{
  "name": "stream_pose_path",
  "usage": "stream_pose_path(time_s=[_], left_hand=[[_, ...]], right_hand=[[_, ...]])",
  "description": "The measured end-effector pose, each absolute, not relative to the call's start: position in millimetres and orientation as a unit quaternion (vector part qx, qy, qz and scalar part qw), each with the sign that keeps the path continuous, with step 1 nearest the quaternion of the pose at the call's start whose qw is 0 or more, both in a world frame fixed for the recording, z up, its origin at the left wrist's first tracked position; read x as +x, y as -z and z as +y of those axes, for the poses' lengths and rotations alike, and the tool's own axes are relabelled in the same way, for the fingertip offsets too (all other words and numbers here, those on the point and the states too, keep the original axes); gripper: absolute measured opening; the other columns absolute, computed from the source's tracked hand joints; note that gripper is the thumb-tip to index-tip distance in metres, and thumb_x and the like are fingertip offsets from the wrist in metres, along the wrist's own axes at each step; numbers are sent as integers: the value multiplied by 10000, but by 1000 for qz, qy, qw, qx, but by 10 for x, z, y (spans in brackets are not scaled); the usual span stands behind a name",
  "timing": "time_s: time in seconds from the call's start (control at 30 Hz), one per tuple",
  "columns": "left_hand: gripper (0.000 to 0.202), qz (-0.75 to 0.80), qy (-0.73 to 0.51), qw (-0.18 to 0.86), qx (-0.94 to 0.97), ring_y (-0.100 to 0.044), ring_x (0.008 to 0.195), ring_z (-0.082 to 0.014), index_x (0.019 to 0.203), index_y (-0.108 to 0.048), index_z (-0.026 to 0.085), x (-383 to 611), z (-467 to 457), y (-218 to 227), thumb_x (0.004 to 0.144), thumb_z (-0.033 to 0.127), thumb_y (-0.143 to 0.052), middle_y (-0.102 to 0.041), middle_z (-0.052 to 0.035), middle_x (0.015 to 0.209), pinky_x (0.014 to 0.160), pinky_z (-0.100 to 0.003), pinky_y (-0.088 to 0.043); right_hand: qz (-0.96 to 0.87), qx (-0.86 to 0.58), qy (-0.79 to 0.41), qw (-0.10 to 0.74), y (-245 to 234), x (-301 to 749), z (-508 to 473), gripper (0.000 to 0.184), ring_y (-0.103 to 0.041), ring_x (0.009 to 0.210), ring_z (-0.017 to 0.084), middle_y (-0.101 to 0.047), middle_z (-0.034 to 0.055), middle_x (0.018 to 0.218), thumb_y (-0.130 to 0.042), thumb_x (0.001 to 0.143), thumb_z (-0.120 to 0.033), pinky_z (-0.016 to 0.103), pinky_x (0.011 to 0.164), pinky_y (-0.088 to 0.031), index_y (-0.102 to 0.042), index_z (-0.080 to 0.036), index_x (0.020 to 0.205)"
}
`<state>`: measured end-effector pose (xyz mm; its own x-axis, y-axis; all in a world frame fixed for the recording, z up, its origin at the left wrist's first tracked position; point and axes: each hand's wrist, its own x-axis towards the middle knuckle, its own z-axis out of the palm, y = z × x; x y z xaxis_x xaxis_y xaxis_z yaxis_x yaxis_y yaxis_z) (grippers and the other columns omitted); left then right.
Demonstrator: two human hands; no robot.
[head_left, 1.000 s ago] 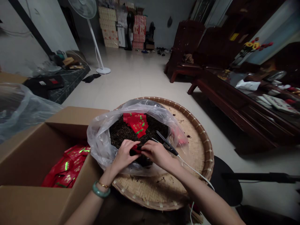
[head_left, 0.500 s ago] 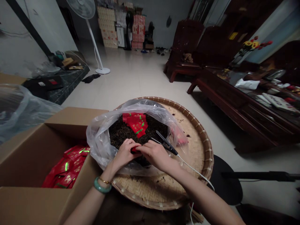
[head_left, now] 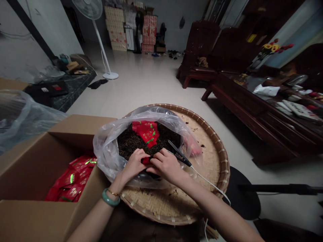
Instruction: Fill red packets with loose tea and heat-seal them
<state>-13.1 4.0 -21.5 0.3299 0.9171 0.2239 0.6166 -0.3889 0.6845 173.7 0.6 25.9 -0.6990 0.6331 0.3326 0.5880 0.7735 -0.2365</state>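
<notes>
Over the bag (head_left: 106, 148), left hand (head_left: 133, 164) beside right hand (head_left: 167, 166), both curled.

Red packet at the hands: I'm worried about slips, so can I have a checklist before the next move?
1. Packet gripped: ok, the left hand pinches it.
2. Right hand grip: cannot tell, its fingertips meet the packet but are partly hidden.
3. Packet's mouth: cannot tell, fingers cover much of it.
4. Bag open: ok, dark leaves show inside.
5. Black tool well clear of the right hand: not ok, it lies close beside.
6. Tray free of bits: not ok, some are scattered.
</notes>
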Motion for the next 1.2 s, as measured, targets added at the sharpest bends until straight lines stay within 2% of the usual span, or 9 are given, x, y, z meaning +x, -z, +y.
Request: stream_pose_path(time_s=[0.13,0.27,0.37,0.47,0.6,0.7,0.87,1.1,1.2], left_hand=[[115,493,-278,341,751,-532,688,-142,718,-659,163,-101,12,157,690,266,-700,-605,13,731,631,-239,-402],[191,522,-239,428,698,-513,599,-120,746,-662,145,-37,-32,120,637,294,-711,-592,54,631,561,-212,-370],[178,518,-260,452,678,-539,625,-133,750,-673,137,30,-52,107,635,271,-698,-637,29,666,581,-220,-400],[188,521,-277,453,668,-568,669,-149,762,-677,144,80,-58,99,615,255,-715,-670,12,716,632,-239,-433],[282,532,-264,505,626,-563,639,-150,786,-655,129,98,-72,71,572,288,-748,-657,13,703,620,-254,-450],[232,516,-243,561,600,-535,593,-131,718,-630,129,93,-87,36,570,269,-740,-616,35,635,605,-250,-441],[188,503,-234,587,589,-527,586,-124,694,-609,135,67,-69,0,564,214,-719,-591,54,616,615,-253,-439],[324,493,-295,601,556,-601,712,-163,822,-614,136,136,-27,21,548,240,-750,-666,4,773,699,-290,-494],[331,504,-317,604,530,-624,724,-176,816,-610,137,201,-42,34,527,202,-757,-680,-5,769,693,-290,-508]], right_hand=[[-892,-341,-122,268,-309,1775,112,274,-513,779,191,-628,65,733,-439,943,-314,319,724,-424,-635,-193,796],[-849,-378,-188,318,-408,1790,172,233,-543,779,165,-614,61,822,-437,940,-343,277,702,-437,-598,-182,891],[-847,-430,-172,262,-395,1740,172,292,-569,809,172,-621,69,913,-534,872,-444,261,673,-424,-581,-179,985],[-860,-451,-141,190,-271,1671,204,273,-577,694,144,-638,35,755,-520,890,-427,228,594,-366,-611,-186,797],[-855,-452,-128,219,-97,1635,318,322,-576,618,115,-637,18,676,-487,919,-406,209,566,-326,-594,-178,718],[-848,-456,-138,232,-66,1648,395,321,-576,585,116,-633,8,644,-501,909,-425,205,544,-310,-584,-182,716],[-838,-478,-155,211,-120,1672,450,301,-550,520,112,-622,-1,596,-512,906,-408,203,511,-285,-572,-187,712],[-859,-471,-106,170,-59,1577,347,318,-599,563,121,-670,12,649,-479,915,-453,209,514,-254,-595,-192,775],[-864,-471,-95,148,-59,1531,311,317,-612,583,125,-684,14,675,-493,903,-472,212,518,-246,-606,-194,798]])
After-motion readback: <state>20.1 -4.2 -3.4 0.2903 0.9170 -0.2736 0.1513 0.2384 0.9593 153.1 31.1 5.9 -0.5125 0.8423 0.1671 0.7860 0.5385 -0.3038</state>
